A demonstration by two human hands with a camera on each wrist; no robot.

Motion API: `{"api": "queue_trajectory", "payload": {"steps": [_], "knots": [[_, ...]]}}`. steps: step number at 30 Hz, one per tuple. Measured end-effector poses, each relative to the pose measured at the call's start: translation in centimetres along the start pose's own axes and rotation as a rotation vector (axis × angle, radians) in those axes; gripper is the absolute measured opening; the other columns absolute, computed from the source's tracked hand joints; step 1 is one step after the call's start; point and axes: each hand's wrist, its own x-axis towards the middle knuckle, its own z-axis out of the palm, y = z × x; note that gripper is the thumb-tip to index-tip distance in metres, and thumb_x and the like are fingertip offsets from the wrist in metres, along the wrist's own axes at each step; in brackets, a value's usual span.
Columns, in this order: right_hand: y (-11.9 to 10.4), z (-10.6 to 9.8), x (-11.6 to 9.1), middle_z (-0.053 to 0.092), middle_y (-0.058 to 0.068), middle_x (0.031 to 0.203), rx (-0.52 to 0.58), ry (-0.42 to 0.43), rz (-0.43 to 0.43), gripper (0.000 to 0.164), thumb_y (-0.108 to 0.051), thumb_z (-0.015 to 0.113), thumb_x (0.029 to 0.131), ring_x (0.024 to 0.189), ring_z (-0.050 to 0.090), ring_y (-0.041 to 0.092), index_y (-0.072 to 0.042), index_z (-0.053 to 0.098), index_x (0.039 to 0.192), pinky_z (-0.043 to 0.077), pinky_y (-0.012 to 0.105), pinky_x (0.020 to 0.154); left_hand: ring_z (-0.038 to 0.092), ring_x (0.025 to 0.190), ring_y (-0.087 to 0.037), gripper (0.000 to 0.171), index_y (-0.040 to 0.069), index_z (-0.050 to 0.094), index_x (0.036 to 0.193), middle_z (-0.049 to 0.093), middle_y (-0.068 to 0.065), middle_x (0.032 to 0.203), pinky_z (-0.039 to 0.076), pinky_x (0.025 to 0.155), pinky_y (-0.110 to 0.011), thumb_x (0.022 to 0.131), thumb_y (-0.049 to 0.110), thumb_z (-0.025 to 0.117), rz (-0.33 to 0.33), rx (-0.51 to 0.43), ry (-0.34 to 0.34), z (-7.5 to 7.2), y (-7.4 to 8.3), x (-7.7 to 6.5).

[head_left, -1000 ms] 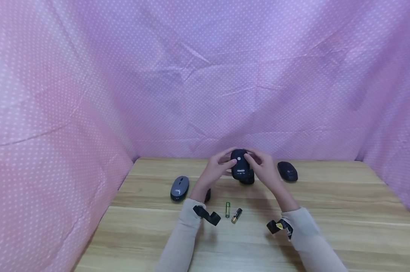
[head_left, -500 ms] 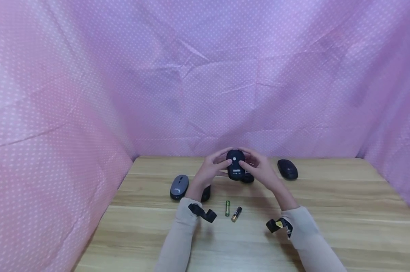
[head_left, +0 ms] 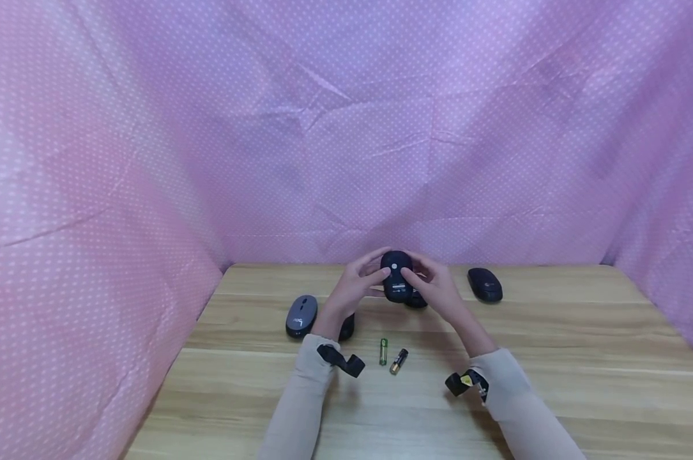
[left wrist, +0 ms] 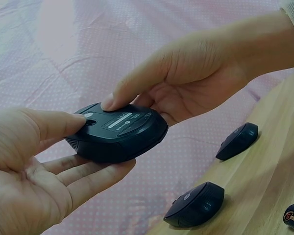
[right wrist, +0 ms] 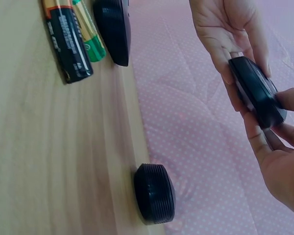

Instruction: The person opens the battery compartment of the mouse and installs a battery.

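Note:
A black computer mouse (head_left: 396,284) is held up over the far part of the table, its underside with a white label turned to the head camera. My left hand (head_left: 352,287) grips its left side, thumb on the underside and fingers beneath. From the other side my right hand (head_left: 441,294) grips it too, with the thumb pressed on the underside. The left wrist view shows both thumbs on the mouse (left wrist: 122,129), near a small round sensor opening. Below the hands, a green battery (head_left: 383,351) and a black-and-gold battery (head_left: 399,361) lie on the table.
A grey mouse (head_left: 302,314) lies at the left, with a black mouse (head_left: 347,327) partly hidden by my left wrist. Another black mouse (head_left: 417,300) sits behind the held one, and one more dark mouse (head_left: 485,285) at the right. Pink dotted cloth (head_left: 346,160) hangs behind the wooden table (head_left: 553,358).
Both hands have shifted slightly left with the held mouse. My right thumb has slid lower and inward on its underside. The batteries and other mice stay where they were.

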Motion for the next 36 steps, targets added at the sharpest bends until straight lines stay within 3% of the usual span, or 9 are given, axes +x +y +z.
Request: {"api": "queue_trajectory", "payload": {"steps": [8, 22, 30, 36], "knots": [[0.05, 0.31, 0.05, 0.064, 0.030, 0.130, -0.038, 0.028, 0.012, 0.043, -0.005, 0.063, 0.100, 0.098, 0.061, -0.003, 0.006, 0.056, 0.141, 0.051, 0.009, 0.088, 0.067, 0.118, -0.032, 0.052, 0.019, 0.050, 0.151, 0.056, -0.018, 0.148, 0.062, 0.086, -0.042, 0.101, 0.017, 0.065, 0.004, 0.006, 0.021, 0.15, -0.14, 0.20], [0.17, 0.38, 0.00, 0.067, 0.026, 0.126, -0.082, 0.037, 0.013, 0.043, -0.009, 0.066, 0.099, 0.108, 0.065, 0.025, 0.003, 0.058, 0.140, 0.053, 0.014, 0.091, 0.068, 0.117, -0.030, 0.053, 0.016, 0.047, 0.153, 0.052, -0.019, 0.150, 0.062, 0.087, -0.041, 0.102, 0.018, 0.063, 0.004, 0.001, 0.015, 0.33, -0.46, 0.37], [0.10, 0.50, -0.03, 0.068, 0.027, 0.124, -0.117, 0.061, 0.016, 0.042, -0.010, 0.064, 0.101, 0.097, 0.061, 0.002, 0.007, 0.058, 0.138, 0.051, 0.010, 0.087, 0.070, 0.113, -0.032, 0.049, 0.018, 0.054, 0.149, 0.057, -0.020, 0.146, 0.063, 0.085, -0.042, 0.101, 0.014, 0.065, 0.001, -0.020, 0.046, 0.72, -0.22, 0.21], [-0.03, 0.40, 0.08, 0.068, 0.026, 0.125, -0.149, 0.057, 0.031, 0.043, -0.012, 0.064, 0.101, 0.106, 0.066, 0.022, 0.005, 0.058, 0.139, 0.053, 0.016, 0.092, 0.070, 0.112, -0.031, 0.049, 0.019, 0.054, 0.148, 0.056, -0.020, 0.147, 0.063, 0.085, -0.041, 0.101, 0.014, 0.065, 0.002, -0.009, 0.050, 0.65, -0.23, 0.26]]}}
